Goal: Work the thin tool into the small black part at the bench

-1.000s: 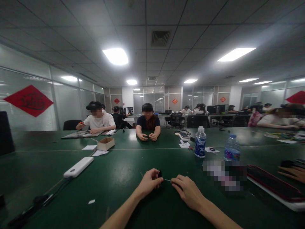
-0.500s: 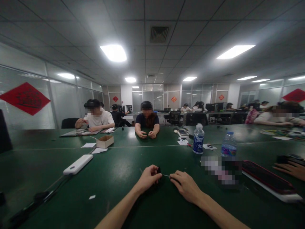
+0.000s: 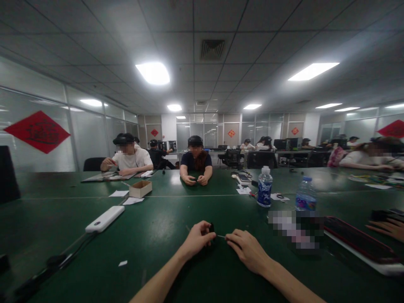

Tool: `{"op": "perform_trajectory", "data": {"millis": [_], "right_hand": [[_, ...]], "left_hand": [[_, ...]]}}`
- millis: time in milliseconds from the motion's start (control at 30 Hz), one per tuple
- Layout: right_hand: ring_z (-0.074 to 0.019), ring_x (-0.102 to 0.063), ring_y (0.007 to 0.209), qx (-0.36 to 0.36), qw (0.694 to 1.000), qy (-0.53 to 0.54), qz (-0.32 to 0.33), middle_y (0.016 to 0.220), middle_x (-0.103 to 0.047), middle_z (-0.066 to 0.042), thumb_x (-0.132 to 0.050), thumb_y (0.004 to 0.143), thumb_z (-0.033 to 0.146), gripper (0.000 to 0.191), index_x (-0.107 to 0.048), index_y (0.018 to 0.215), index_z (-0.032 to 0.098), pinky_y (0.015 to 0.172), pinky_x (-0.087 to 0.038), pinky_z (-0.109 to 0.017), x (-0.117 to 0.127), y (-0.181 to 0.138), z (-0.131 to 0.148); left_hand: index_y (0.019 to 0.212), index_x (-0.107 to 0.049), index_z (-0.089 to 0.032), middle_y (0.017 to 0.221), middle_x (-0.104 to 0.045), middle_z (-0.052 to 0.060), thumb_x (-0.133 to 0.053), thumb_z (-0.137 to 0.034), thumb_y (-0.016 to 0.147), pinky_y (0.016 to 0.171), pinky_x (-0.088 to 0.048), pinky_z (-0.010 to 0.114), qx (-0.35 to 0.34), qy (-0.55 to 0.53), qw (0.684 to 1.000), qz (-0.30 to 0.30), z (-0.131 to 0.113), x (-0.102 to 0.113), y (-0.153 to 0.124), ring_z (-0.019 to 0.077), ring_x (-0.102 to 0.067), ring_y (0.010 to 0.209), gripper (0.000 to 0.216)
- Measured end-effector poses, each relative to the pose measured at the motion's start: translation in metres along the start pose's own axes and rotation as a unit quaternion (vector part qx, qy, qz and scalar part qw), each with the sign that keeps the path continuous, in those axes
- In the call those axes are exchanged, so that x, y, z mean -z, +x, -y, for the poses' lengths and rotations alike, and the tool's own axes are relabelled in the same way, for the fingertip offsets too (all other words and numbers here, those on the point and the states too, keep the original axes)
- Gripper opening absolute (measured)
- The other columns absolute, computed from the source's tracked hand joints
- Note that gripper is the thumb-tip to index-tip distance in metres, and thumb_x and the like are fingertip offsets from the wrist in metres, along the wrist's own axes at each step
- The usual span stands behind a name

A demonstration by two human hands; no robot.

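Note:
My left hand (image 3: 198, 240) is closed in a pinch around a small black object (image 3: 212, 228), held upright just above the green table (image 3: 164, 223). What kind of object it is I cannot make out. From its right side a thin metal rod (image 3: 221, 236) runs across to my right hand (image 3: 248, 249). The fingers of that hand are closed on the rod's right end, which they hide. The rod's left tip reaches the black object or the left fingertips; whether it goes in, I cannot tell.
A white power bank (image 3: 105, 219) with a cable lies at left, near a small open box (image 3: 140, 189). Two bottles, one dark blue (image 3: 264, 189) and one clear (image 3: 306, 195), stand at right. Beyond them lies a long red-and-black case (image 3: 360, 240). Another person's hand (image 3: 386, 227) rests at far right.
The whole view has shifted slightly, so everything sits a little lower and further right. Both hands keep their grip, and the rod stays between them.

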State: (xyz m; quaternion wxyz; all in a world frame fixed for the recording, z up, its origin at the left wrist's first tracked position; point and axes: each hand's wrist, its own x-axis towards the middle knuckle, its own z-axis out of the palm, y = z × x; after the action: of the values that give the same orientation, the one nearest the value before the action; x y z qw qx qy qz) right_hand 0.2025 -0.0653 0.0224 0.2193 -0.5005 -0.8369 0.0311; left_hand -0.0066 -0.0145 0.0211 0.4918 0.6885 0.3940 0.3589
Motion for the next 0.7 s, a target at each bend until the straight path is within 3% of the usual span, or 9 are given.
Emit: {"op": "perform_trajectory", "data": {"millis": [133, 300, 700], "right_hand": [[-0.0170, -0.055, 0.083, 0.010, 1.000, -0.010, 0.002, 0.098, -0.062, -0.006, -0.037, 0.094, 0.025, 0.030, -0.064, 0.107, 0.021, 0.073, -0.041, -0.029, 0.005, 0.000, 0.005], [-0.0171, -0.055, 0.080, 0.038, 0.998, -0.053, -0.010, 0.096, -0.062, -0.006, -0.041, 0.091, 0.019, 0.026, -0.065, 0.101, 0.023, 0.072, -0.041, -0.029, 0.001, 0.000, 0.006], [-0.0158, -0.059, 0.075, -0.016, 0.999, -0.025, -0.012, 0.092, -0.061, -0.005, -0.029, 0.097, 0.036, 0.037, -0.057, 0.118, 0.024, 0.064, -0.045, -0.026, -0.005, 0.000, -0.001]], "left_hand": [[0.099, -0.053, -0.011, 0.078, -0.054, 0.001, -0.063, -0.032, 0.073, 0.054, -0.041, 0.024, 0.001, -0.009, 1.000, -0.004, 0.002, -0.001, 0.002, 0.0114, -0.053, 0.061, 0.035], [0.094, -0.049, -0.013, 0.079, -0.056, 0.002, -0.063, -0.039, 0.072, 0.047, -0.036, 0.022, -0.005, -0.038, 0.998, -0.055, 0.010, -0.002, 0.007, 0.0087, -0.049, 0.052, 0.037], [0.098, -0.054, -0.013, 0.099, -0.065, 0.011, -0.062, -0.042, 0.075, 0.065, -0.041, 0.026, -0.040, -0.105, 0.993, -0.035, 0.006, 0.001, 0.005, 0.0184, -0.059, 0.084, 0.037]]}}
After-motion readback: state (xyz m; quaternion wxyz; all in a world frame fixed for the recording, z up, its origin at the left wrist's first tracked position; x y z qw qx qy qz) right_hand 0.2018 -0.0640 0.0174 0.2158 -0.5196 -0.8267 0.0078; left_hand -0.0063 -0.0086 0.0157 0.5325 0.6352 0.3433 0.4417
